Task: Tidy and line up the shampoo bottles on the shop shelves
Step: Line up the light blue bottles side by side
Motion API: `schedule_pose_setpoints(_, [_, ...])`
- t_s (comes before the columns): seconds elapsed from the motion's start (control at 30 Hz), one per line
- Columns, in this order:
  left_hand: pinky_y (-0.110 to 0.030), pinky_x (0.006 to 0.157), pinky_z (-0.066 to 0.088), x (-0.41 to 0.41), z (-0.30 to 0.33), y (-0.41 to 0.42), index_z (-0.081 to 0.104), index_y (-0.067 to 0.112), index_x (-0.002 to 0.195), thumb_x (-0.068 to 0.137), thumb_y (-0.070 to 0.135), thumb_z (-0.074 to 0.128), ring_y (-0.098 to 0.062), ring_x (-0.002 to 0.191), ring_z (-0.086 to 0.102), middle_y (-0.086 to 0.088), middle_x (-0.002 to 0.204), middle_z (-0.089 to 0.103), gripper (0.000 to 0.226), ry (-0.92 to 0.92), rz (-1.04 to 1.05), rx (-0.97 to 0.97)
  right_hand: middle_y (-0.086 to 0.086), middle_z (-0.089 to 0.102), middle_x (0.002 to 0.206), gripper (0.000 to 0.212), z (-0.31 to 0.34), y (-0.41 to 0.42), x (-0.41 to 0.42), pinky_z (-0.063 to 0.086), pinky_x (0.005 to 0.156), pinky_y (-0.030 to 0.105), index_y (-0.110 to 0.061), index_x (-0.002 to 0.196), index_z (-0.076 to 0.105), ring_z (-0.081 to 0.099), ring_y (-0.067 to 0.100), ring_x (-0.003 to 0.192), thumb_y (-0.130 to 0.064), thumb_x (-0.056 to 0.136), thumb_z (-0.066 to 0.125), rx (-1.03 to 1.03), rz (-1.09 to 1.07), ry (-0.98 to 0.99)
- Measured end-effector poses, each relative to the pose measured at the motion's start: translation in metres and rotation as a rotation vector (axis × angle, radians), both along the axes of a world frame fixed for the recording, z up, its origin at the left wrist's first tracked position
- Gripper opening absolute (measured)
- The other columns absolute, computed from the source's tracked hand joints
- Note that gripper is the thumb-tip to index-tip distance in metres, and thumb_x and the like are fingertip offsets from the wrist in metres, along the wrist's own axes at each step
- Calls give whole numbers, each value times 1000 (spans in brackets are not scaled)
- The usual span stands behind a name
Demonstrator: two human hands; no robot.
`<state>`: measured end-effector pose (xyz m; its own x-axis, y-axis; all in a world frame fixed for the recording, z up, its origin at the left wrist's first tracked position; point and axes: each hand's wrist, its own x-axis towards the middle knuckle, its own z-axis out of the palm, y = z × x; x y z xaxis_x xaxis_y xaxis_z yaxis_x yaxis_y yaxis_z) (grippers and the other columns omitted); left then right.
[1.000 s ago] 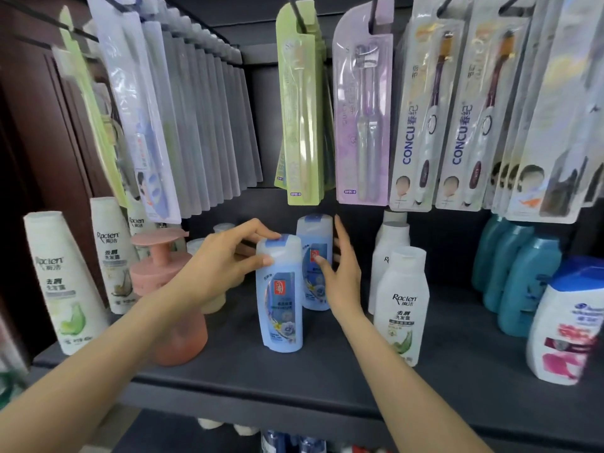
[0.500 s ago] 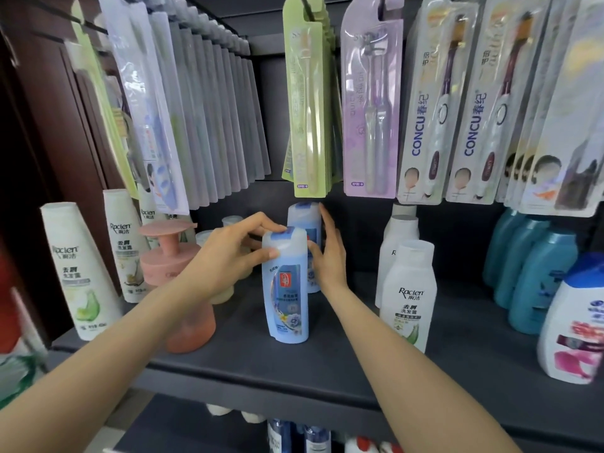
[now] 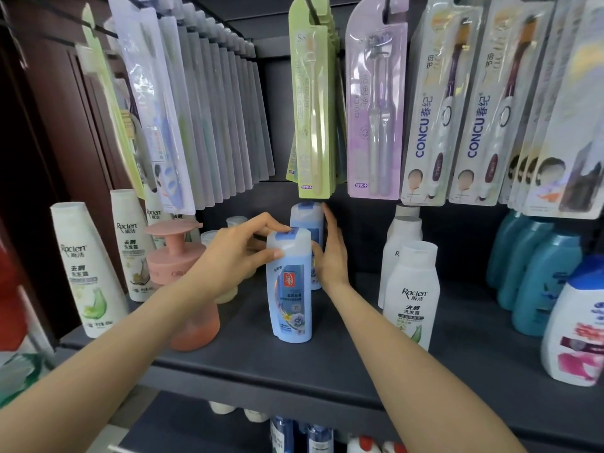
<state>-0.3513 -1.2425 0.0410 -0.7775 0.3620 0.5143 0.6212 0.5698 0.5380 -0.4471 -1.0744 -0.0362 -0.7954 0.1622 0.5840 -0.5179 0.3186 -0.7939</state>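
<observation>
Two pale blue shampoo bottles stand one behind the other on the dark grey shelf [image 3: 327, 361]. My left hand [image 3: 238, 256] pinches the cap end of the front blue bottle [image 3: 289, 289] between thumb and fingers. The palm of my right hand [image 3: 330, 253] lies against the right side of the rear blue bottle [image 3: 305, 220], fingers straight and pointing up. That rear bottle stands upright, partly hidden behind the front one. White Racien bottles stand at the left [image 3: 85, 269] and at the right [image 3: 410, 295].
A pink pump dispenser [image 3: 183, 276] stands just left of my left arm. Teal bottles [image 3: 539, 276] and a white and pink bottle [image 3: 575, 331] fill the right end. Toothbrush packs [image 3: 376, 103] hang low over the rear bottles. More bottles show on the shelf below.
My right hand has moved from the rear blue bottle's front round to its right side and pushed it deeper under the hanging packs. My left hand has kept its hold on the front bottle.
</observation>
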Motion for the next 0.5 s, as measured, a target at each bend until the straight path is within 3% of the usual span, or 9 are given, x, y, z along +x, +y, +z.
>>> schedule_pose_setpoints(0.13, [-43,79,51,0,-1,0,59,17,108,86,15,65,-5,84,62,9,102,67,23,17,18,-14,3,34,144,67,7,3,7,30,100,28,-31,147,23,37,12,128,-11,91,54,12,-46,-31])
schedule_pose_setpoints(0.27, [-26,82,50,2,-2,2,59,19,109,86,14,65,-4,87,63,9,102,66,24,22,27,10,7,40,138,46,15,7,22,37,102,31,-19,135,45,45,20,125,-6,91,52,81,-143,-59])
schedule_pose_setpoints(0.33, [-19,84,49,3,-3,3,59,22,110,86,13,65,-5,93,62,7,105,65,26,29,35,15,10,48,129,31,22,9,35,45,92,24,-12,124,54,53,16,110,-9,94,49,86,-139,-60])
schedule_pose_setpoints(0.4, [-20,87,49,5,-6,4,58,26,109,86,12,64,-5,96,61,6,109,64,28,28,30,38,10,53,119,24,29,12,53,41,76,8,-10,118,57,52,9,96,-12,96,47,111,-133,-27])
schedule_pose_setpoints(0.5, [-22,92,47,10,-12,7,55,32,114,87,13,64,-7,103,58,8,114,61,34,61,20,94,7,57,107,21,38,15,78,37,66,-1,-10,112,60,50,0,79,-13,96,47,109,-145,56])
